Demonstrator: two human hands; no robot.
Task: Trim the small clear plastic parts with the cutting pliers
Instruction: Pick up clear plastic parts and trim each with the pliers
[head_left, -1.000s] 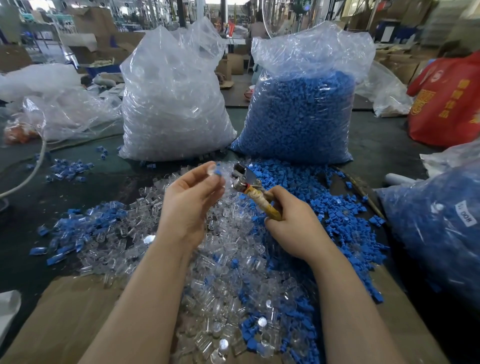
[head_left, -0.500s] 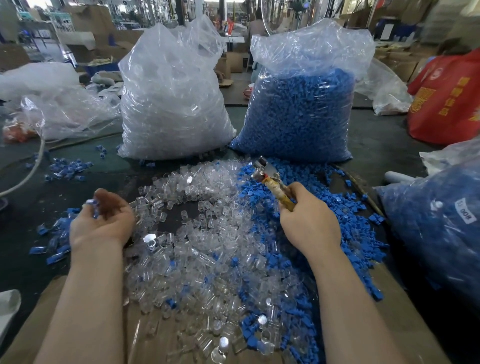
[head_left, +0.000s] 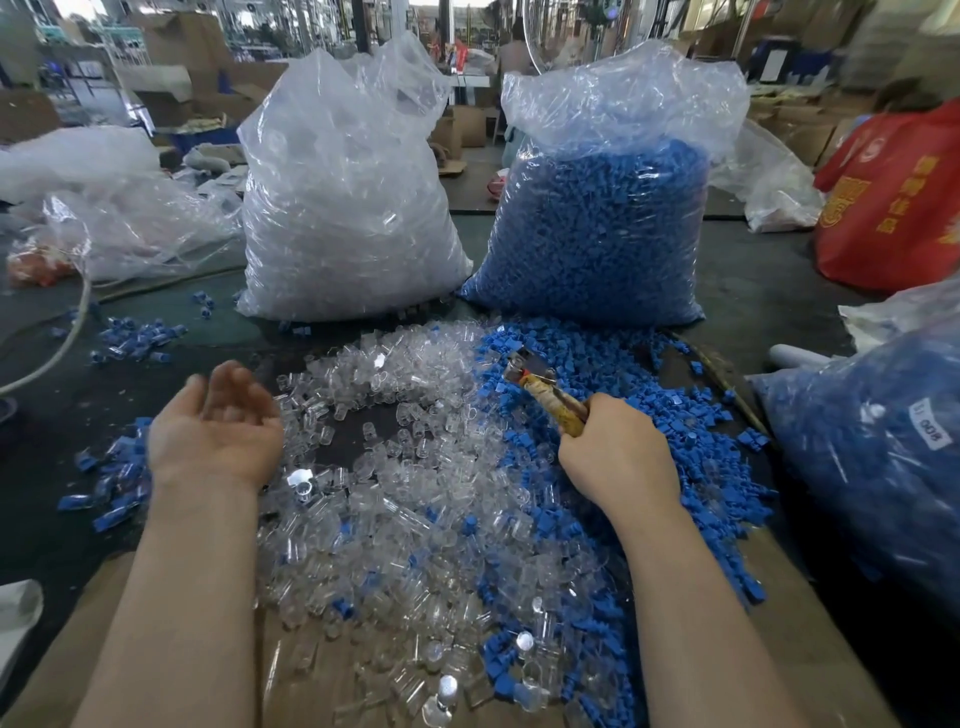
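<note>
Take the heap of clear plastic parts (head_left: 415, 467) in the middle of the dark surface (head_left: 62, 415) as your landmark.

Far to the left of the heap, a small scatter of blue parts (head_left: 135, 338) lies alone on the surface, and a second blue cluster (head_left: 111, 488) sits at the heap's left edge.

Your left hand (head_left: 215, 431) hovers over that left edge, palm turned up, fingers loosely spread and holding nothing; it is blurred.

Behind the heap, on its left side, stands a tall bag of clear parts (head_left: 348, 192).

The heap itself spreads from those bags toward you, onto a sheet of brown cardboard (head_left: 67, 649), with a bare dark patch near its centre and stray blue pieces mixed in.

Behind the heap on the right stands a bag of blue parts (head_left: 597, 218), and loose blue pieces (head_left: 691, 467) spill along the heap's right side.

Your right hand (head_left: 615, 457) is there, fingers curled round the yellowed handles of the cutting pliers (head_left: 545, 387), whose metal head points away from you over the blue pieces. Whether the jaws are apart I cannot tell.

Further right of the heap lies another bag of blue parts (head_left: 872, 457), and behind it a red bag (head_left: 893, 202).
</note>
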